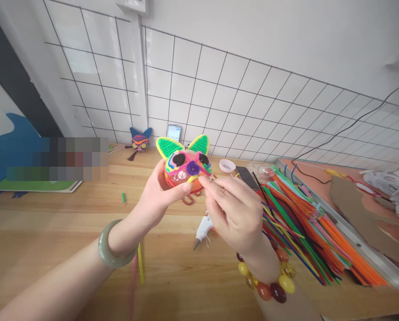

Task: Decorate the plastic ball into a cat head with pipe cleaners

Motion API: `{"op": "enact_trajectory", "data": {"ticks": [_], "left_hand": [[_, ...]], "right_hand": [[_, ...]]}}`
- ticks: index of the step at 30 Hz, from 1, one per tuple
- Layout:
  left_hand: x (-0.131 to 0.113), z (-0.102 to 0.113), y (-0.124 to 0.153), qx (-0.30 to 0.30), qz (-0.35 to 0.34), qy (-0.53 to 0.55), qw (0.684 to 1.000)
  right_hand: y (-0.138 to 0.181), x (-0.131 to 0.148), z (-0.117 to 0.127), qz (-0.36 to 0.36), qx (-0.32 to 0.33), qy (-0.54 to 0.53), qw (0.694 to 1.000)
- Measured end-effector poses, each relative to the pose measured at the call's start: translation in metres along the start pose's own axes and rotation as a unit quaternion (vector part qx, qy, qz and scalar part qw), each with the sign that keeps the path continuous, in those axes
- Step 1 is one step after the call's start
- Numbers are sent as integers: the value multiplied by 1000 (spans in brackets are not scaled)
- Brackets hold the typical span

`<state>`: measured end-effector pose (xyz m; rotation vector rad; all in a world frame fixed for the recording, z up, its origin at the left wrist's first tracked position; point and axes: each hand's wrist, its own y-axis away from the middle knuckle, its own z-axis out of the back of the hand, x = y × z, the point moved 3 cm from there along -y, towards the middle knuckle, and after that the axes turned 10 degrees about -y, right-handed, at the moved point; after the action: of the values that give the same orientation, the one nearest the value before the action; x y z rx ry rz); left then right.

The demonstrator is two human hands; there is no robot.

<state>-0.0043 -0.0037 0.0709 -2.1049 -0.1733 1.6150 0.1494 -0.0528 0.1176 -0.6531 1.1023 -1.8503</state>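
Pipe-cleaner cat head [185, 166] hovers above the surface [69, 223], clasped from the left by the left hand [159, 196], while the right hand [233, 209], just right of it, pinches its lower edge.

Two cat heads [186, 166]; one glue gun [202, 229]; two phones [247, 177]; two bracelets [112, 249].

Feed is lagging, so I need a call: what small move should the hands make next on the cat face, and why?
Probably steady the cat face in the left hand and press in with the right hand at its lower edge. The fingertips sit there, under the purple nose, and the glue gun lies on the table.
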Motion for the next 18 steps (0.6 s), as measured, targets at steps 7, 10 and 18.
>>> {"op": "enact_trajectory", "data": {"ticks": [7,10,18], "left_hand": [[3,0,0,-2,9,10,1000],[3,0,0,1,10,12,1000],[0,-3,0,15,23,14,1000]], "right_hand": [[1,1,0,29,4,64,998],[1,2,-1,41,9,82,996],[1,2,-2,41,11,113,993]]}}
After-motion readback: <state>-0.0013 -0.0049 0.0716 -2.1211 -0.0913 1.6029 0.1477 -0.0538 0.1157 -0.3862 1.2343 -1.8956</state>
